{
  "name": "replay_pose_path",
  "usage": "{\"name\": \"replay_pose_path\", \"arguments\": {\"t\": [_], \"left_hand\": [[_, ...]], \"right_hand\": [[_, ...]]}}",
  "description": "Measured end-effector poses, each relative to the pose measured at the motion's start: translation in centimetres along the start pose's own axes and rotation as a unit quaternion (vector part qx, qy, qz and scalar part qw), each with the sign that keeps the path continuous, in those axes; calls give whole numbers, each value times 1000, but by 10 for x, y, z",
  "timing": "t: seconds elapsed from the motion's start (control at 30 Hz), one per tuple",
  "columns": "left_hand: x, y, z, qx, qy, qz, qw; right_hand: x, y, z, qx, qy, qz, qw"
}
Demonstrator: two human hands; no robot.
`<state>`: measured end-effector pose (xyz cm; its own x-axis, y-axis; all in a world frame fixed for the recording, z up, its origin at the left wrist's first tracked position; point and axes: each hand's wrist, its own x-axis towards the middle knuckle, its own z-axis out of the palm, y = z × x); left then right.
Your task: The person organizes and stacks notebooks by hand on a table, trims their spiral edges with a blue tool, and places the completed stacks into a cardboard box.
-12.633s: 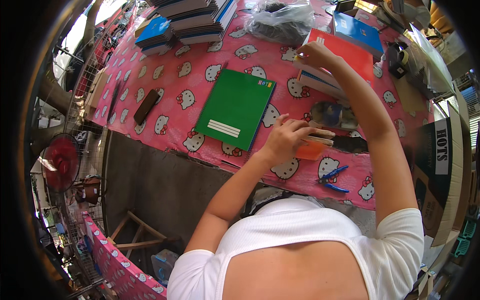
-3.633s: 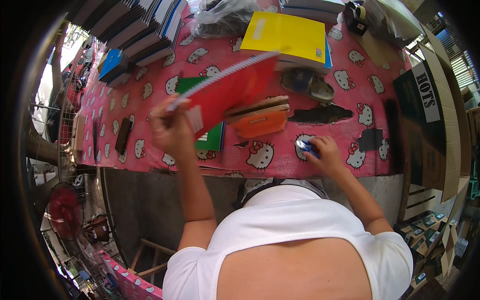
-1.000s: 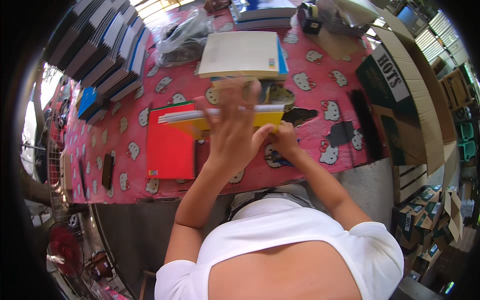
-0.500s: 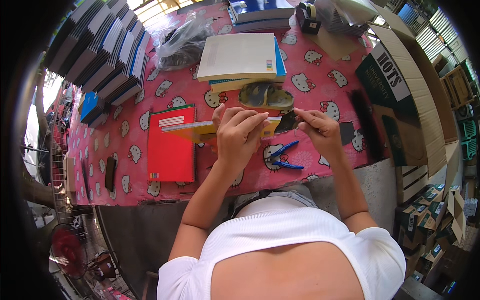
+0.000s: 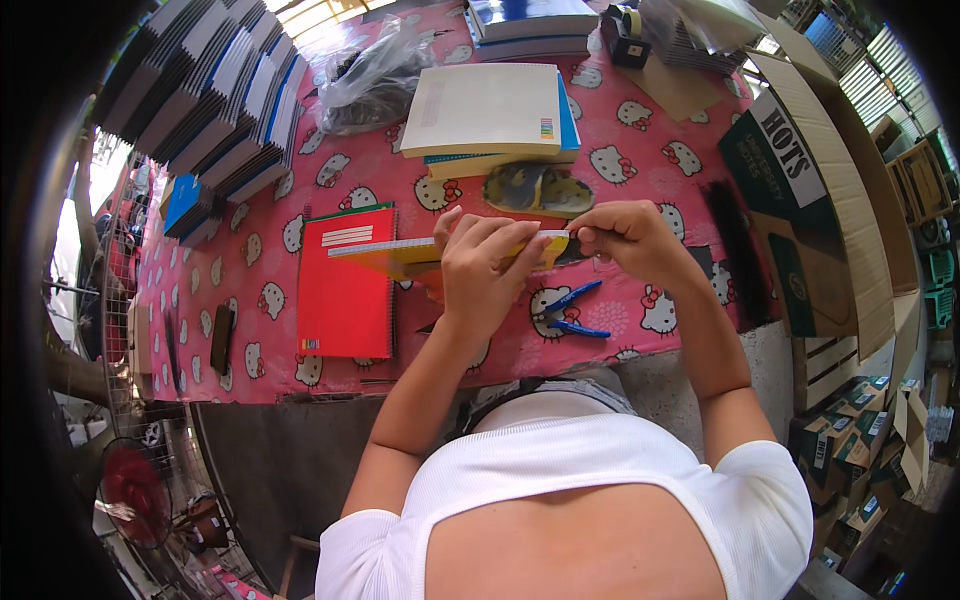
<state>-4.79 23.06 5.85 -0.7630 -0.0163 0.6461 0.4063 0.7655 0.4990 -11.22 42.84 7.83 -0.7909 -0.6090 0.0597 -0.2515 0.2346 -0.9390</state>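
Note:
My left hand (image 5: 482, 268) is closed around a yellow notebook (image 5: 385, 260), holding it on edge above the table, its long side running left to right. At the notebook's right end, my right hand (image 5: 640, 240) pinches with thumb and fingers; what lies between the fingertips is too small to make out. Below that hand, pliers with blue handles (image 5: 580, 329) lie spread on the tabletop. A red spiral notebook (image 5: 345, 290) rests flat to the left, partly over a green one. Just beyond my hands lies a camouflage-patterned slipper (image 5: 540, 191).
A pink patterned cloth (image 5: 270, 335) covers the table. Cream and blue notebooks (image 5: 480, 105) are stacked behind the slipper. Tall notebook stacks (image 5: 215, 95) stand far left, beside a clear plastic bag (image 5: 375, 85). An open cardboard box (image 5: 845, 200) is at right; a tape dispenser (image 5: 625, 40) sits behind.
My right hand has moved left to the notebook's right end, its fingers drawn together there. My left hand keeps its hold on the notebook. The view has shifted slightly.

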Motion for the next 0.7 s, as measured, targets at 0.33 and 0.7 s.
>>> {"name": "replay_pose_path", "arguments": {"t": [0.33, 0.7], "left_hand": [[-4, -10, -1, 47, -12, -18, 999], [-8, -8, -6, 34, -18, -14, 999]], "right_hand": [[-6, -3, 23, -199, 123, -145, 961], [-7, -23, 32, -337, 172, -218, 899]]}}
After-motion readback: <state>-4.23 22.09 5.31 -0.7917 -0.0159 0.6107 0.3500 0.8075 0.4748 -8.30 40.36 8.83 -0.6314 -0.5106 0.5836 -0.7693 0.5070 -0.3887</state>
